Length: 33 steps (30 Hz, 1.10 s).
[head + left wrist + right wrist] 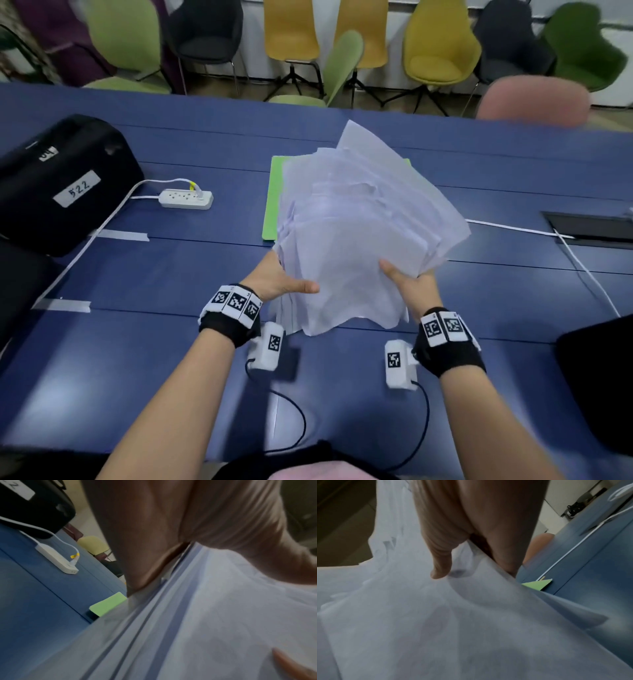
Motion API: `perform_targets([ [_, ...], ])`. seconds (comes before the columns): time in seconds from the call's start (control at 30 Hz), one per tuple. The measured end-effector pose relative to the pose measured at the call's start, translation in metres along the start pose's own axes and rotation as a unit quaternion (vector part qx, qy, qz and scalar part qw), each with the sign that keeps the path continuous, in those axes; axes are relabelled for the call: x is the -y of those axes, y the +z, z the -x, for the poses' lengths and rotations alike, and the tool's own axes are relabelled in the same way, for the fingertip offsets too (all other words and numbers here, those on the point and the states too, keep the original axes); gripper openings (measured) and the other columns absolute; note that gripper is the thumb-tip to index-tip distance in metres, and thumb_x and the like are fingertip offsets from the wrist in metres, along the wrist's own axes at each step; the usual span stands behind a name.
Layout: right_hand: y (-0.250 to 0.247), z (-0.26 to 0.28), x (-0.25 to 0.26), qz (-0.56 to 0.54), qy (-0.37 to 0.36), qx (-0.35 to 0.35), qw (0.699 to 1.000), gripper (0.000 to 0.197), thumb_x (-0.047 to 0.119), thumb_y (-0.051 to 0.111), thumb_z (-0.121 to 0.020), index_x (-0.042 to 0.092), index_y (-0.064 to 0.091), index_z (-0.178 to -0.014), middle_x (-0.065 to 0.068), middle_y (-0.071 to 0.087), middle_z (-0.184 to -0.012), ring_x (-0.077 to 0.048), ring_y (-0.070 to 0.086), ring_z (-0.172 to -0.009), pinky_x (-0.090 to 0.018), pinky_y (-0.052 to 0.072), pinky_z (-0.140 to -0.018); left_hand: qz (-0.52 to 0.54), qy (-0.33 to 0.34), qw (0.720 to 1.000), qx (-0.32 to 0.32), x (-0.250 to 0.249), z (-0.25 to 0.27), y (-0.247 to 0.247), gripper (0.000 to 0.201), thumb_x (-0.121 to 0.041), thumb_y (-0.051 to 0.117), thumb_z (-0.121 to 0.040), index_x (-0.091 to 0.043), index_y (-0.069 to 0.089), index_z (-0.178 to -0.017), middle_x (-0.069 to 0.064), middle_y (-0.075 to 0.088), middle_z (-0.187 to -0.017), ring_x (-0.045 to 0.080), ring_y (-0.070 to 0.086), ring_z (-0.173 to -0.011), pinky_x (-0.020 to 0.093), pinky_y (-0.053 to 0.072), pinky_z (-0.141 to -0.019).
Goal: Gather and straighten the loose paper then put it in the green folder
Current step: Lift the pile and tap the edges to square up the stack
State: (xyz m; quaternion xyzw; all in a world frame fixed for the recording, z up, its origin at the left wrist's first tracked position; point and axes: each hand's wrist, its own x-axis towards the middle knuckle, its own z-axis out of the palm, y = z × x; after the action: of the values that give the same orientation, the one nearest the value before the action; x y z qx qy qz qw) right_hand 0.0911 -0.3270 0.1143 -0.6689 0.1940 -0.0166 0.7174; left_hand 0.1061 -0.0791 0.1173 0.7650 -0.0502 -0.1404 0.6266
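An uneven stack of white paper (356, 222) is held up above the blue table (171, 267), its sheets fanned out and crooked. My left hand (284, 282) grips the stack's near left edge, thumb on top. My right hand (409, 282) grips the near right edge, thumb (440, 566) pressing on the top sheet (436, 615). The green folder (274, 195) lies flat on the table behind the stack, mostly hidden by the paper; a corner of the folder (108, 603) shows in the left wrist view and another corner (537, 584) in the right wrist view.
A black bag (58, 185) sits at the left with a white power strip (186, 199) and its cable beside it. A white cable (582, 267) runs to a table hatch (592, 228) at the right. Chairs (438, 44) line the far side.
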Motion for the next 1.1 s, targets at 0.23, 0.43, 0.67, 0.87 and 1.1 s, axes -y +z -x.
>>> perform_targets([
  [0.23,0.002,-0.005,0.027,-0.001,-0.054,-0.034,0.998,0.030,0.001,0.070,-0.079,0.008,0.060,-0.106,-0.004,0.066,-0.098,0.004,0.065,-0.071,-0.007,0.051,-0.066,0.136,-0.022,0.974,-0.178,-0.011,-0.008,0.004,0.079,-0.014,0.088,-0.056,-0.006,0.053,-0.126,0.005,0.066,-0.119,0.020,0.062,-0.114,0.035,0.050,-0.099],
  [0.43,-0.028,-0.002,0.019,0.025,-0.018,0.034,0.999,0.050,0.036,0.089,-0.044,0.018,0.071,-0.087,0.010,0.074,-0.086,0.000,0.070,-0.080,-0.016,0.055,-0.076,0.094,0.039,0.994,-0.038,-0.022,0.010,-0.034,0.050,-0.030,0.090,-0.040,-0.034,0.076,-0.088,-0.020,0.074,-0.089,-0.006,0.067,-0.088,0.012,0.052,-0.078],
  [0.67,-0.011,-0.006,0.002,0.022,-0.009,-0.022,0.999,0.027,0.004,0.072,-0.078,0.005,0.064,-0.104,-0.011,0.066,-0.111,-0.019,0.062,-0.093,-0.021,0.054,-0.083,0.046,0.007,0.993,-0.111,-0.014,-0.005,-0.005,0.048,0.000,0.079,-0.069,-0.008,0.061,-0.113,0.008,0.067,-0.114,0.014,0.065,-0.100,0.034,0.050,-0.097],
  [0.87,-0.007,0.008,0.048,-0.114,-0.113,-0.025,0.987,0.067,0.030,0.080,-0.059,0.008,0.057,-0.118,0.009,0.070,-0.097,0.001,0.068,-0.085,-0.021,0.053,-0.083,0.144,0.102,0.976,-0.132,-0.060,0.001,-0.005,0.042,0.002,0.079,-0.065,-0.016,0.065,-0.101,-0.014,0.075,-0.087,0.002,0.069,-0.086,0.022,0.054,-0.085],
  [1.1,0.005,0.014,0.041,-0.108,-0.097,0.024,0.989,0.056,0.019,0.080,-0.066,0.007,0.058,-0.115,0.012,0.070,-0.095,0.009,0.067,-0.078,-0.009,0.053,-0.068,0.132,0.024,0.968,-0.210,-0.026,0.002,0.002,0.051,0.001,0.083,-0.061,-0.012,0.067,-0.108,-0.002,0.073,-0.101,0.014,0.068,-0.094,0.037,0.053,-0.094],
])
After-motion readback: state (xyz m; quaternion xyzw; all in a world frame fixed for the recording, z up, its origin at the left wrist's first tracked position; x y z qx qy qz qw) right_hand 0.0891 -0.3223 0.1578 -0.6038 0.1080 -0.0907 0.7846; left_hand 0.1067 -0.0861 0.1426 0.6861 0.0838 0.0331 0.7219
